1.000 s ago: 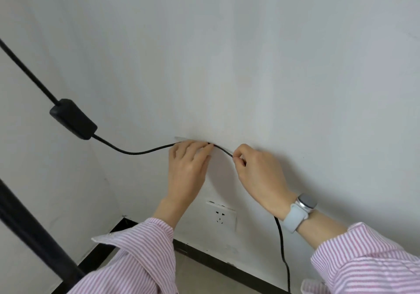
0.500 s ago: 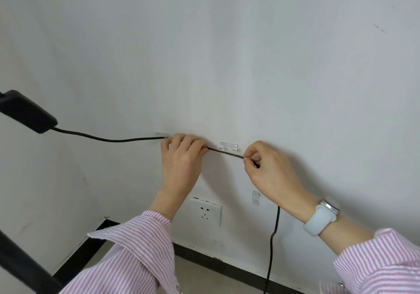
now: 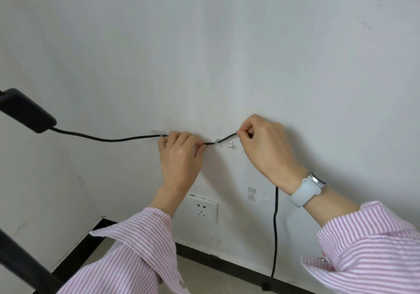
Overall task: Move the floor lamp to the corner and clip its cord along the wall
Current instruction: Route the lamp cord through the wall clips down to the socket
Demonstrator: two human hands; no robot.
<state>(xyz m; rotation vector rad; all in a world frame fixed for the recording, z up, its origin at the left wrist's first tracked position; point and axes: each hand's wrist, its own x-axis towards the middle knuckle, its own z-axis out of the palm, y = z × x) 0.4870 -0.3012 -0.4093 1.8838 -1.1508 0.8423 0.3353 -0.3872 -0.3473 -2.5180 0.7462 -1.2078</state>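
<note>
Your right hand [image 3: 270, 148] has moved right, and both grips now pinch the cord [image 3: 127, 138] across the second clip [image 3: 223, 144] on the wall [image 3: 227, 55]; press it in next.

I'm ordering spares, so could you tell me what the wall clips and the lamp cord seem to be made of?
The wall clips look like clear glossy plastic: the wall shows through them, with small highlights. The lamp cord looks matte black with a fine woven texture, possibly a braided fabric sleeve, though ribbed rubber cannot be ruled out.

Cord [image 3: 127, 138] matt braided; clips [image 3: 223, 143] clear glossy plastic; wall [image 3: 227, 55] matt
</note>
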